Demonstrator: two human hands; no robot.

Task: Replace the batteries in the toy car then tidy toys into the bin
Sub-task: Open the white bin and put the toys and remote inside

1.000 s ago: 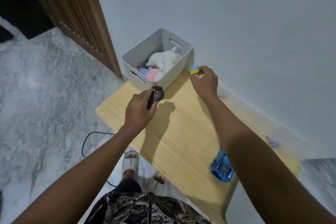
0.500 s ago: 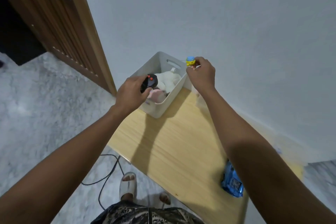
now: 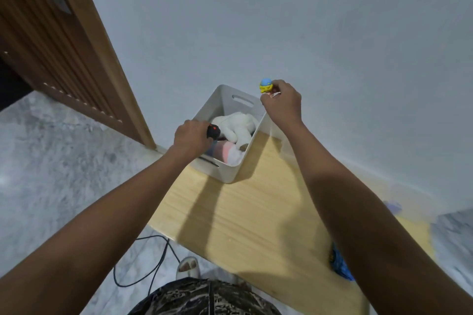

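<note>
A light wooden table (image 3: 256,212) stands against the pale wall, its top grained in narrow strips. At its far corner sits a white plastic bin (image 3: 230,174) with slotted handles, resting flat on the wood. Near the right edge lies a blue toy car (image 3: 339,262), mostly hidden behind an arm. Farther right, by the wall, a small bluish thing (image 3: 393,206) lies blurred; what it is cannot be told.

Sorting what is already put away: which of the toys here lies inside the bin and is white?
The white plush toy, lying in the bin. The black remote and yellow-blue toy are in the hands; the blue car is on the table.
</note>
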